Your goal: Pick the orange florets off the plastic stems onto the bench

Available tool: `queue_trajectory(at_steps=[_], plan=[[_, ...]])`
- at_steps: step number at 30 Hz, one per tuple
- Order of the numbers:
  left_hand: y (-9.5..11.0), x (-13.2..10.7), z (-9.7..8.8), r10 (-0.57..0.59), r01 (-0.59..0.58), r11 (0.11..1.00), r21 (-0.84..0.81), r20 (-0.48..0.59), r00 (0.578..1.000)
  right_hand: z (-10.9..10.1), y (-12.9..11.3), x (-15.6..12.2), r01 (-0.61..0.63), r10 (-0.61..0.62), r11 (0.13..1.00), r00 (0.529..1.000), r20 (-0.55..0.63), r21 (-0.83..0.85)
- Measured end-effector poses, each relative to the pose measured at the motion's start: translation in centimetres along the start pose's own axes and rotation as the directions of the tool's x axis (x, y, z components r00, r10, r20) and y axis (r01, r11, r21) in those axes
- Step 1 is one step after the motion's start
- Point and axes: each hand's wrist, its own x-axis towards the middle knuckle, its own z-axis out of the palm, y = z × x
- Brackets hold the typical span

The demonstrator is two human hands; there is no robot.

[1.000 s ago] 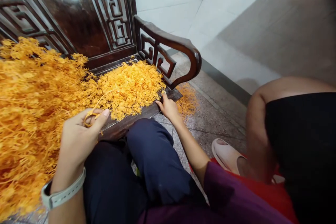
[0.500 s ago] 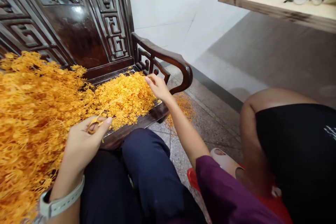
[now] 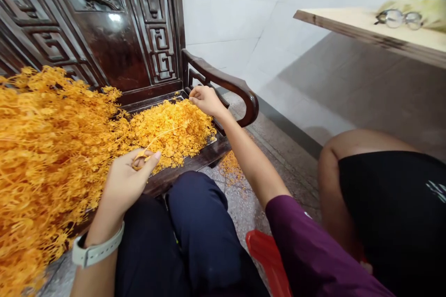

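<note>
My left hand (image 3: pixel 130 178), with a pale watch strap at the wrist, is closed on a thin orange plastic stem (image 3: pixel 163 133). Part of the stem loops round by the fingers, and its long end points up and right over a small heap of orange plastic flower pieces (image 3: pixel 177 123). At the heap's far right edge is my right hand (image 3: pixel 208 101), its fingers curled and pinched together. Whatever lies between those fingertips is too small or hidden to make out. A much larger mound of branching orange plastic pieces (image 3: pixel 45 158) rises to the left.
Both heaps lie on a dark carved wooden bench (image 3: pixel 118 51) with a curved armrest (image 3: pixel 249 97). Orange bits (image 3: pixel 232 167) are scattered on the floor. Another person's knee (image 3: pixel 362 141) is at right, below a wooden shelf (image 3: pixel 348 21) holding glasses (image 3: pixel 400 18). Something red (image 3: pixel 266 250) stands low beside my sleeve.
The view has shifted slightly. My left hand has moved right and up, and its stem now reaches farther over the small heap. My right hand's fingers have curled in more.
</note>
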Motion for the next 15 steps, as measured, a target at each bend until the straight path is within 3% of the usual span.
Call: queue_trajectory(at_steps=[6, 10, 12, 15], plan=[[-0.4, -0.2, 0.0, -0.019, 0.018, 0.998, -0.061, -0.028, 0.999, -0.3, 0.3, -0.4, 0.004, -0.004, 0.999, 1.0, 0.003, 0.036], [0.1, -0.1, 0.1, -0.08, 0.032, 0.964, -0.263, -0.172, 0.982, -0.8, -2.3, -3.4, 0.025, 0.012, 0.963, 0.991, -0.135, 0.269], [0.9, 0.3, 0.3, -0.118, 0.012, 0.905, -0.424, -0.224, 0.968, 0.0, -5.1, -6.0, 0.023, 0.064, 0.89, 0.982, -0.176, 0.454], [2.0, 0.9, 0.9, -0.113, -0.047, 0.818, -0.573, -0.24, 0.964, 2.7, -9.7, -10.0, -0.099, 0.193, 0.671, 0.98, -0.044, 0.735]])
